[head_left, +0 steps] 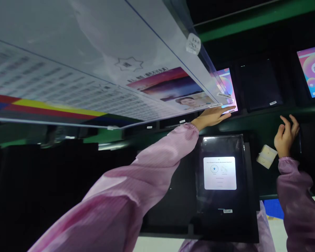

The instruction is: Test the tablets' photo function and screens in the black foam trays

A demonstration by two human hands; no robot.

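Here, flat left hand [212, 116] touches a tablet [228, 87] in the rack [254, 120]; right hand [285, 138] unclear.

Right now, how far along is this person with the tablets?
Looks done: the far-right tablet shows a lit clock screen. In hand: the left hand touches a lit tablet on the upper row; the right hand curls in shadow, hold unclear. Likely left: the dark tablet between the lit ones and the lower tablet waiting on a pop-up.
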